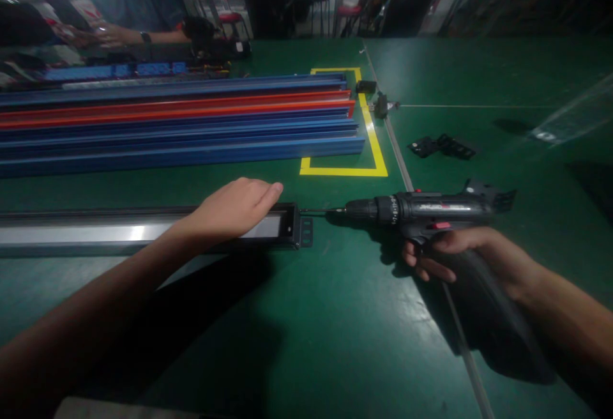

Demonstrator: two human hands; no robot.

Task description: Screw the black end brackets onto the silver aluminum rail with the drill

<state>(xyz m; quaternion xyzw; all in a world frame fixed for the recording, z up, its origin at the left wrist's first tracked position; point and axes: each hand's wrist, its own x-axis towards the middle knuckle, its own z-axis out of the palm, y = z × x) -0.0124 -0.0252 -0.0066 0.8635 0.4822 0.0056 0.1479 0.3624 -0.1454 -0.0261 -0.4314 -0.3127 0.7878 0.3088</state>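
A long dark-framed profile with a shiny silver inner face (129, 232) lies lengthwise from the left. My left hand (237, 208) is closed over it near its right end, thumb toward the tip; the fingers on the far side are mostly hidden. A black end cap with a slotted tab (297, 227) sits at that end. My right hand (462, 246) grips the handle of a black cordless drill (440, 207), which lies level and points left. Its long thin bit (323, 210) reaches the upper part of the end cap; whether a screw sits there I cannot make out.
Several blue profiles (268, 151) and a red-orange one (287, 103) lie behind, ending within a yellow tape outline (345, 172). Black brackets (443, 146) and small dark parts (382, 106) lie on the green table (325, 342). Another person's forearm (124, 37) is across the table.
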